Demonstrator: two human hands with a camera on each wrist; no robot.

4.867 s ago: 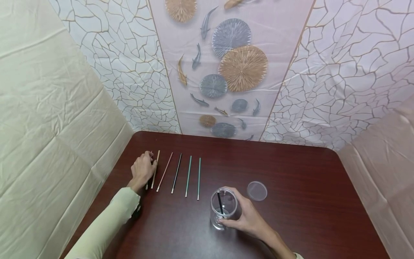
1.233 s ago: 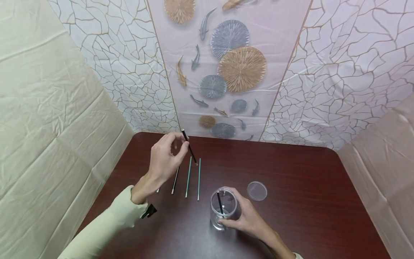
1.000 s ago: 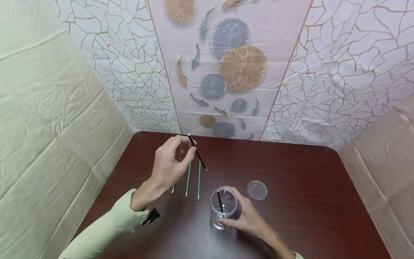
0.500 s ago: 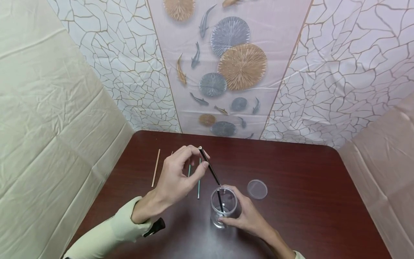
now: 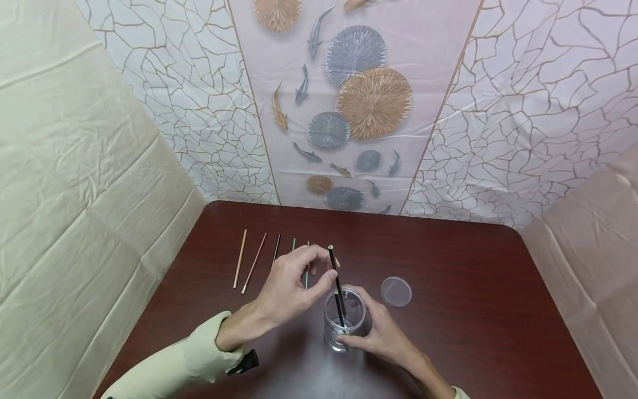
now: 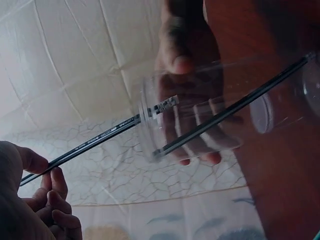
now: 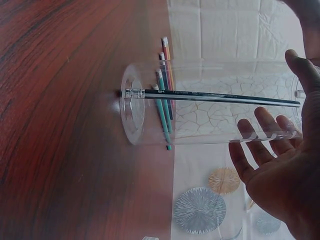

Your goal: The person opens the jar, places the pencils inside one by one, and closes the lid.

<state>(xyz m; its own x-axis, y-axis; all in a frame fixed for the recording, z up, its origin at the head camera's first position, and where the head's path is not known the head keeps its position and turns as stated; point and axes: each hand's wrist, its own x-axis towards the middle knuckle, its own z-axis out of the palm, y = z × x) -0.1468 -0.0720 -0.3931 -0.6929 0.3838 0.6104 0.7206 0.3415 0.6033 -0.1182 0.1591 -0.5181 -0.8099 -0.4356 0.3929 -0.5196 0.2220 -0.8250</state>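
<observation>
My left hand (image 5: 294,285) pinches a black pencil (image 5: 340,288) between thumb and fingers near its upper end. The pencil's lower end is inside the mouth of a clear, cylindrical jar (image 5: 329,333). In the left wrist view the metal-banded eraser end of this held pencil (image 6: 107,133) has passed the rim. My right hand (image 5: 381,335) grips the jar around its side, near the rim. A second black pencil (image 7: 215,96) leans inside the jar, eraser end at the bottom, in the right wrist view.
Left of the jar lie several pencils in a row: a tan one (image 5: 240,258), a pinkish one (image 5: 254,263), a black one (image 5: 276,249) and green ones (image 5: 307,280), partly behind my left hand. A round clear lid (image 5: 396,292) lies right of the jar on the dark table (image 5: 463,310).
My left hand took a black pencil from the row's left end and carried it right and down into the jar's mouth. The right hand and jar have stayed in place.
</observation>
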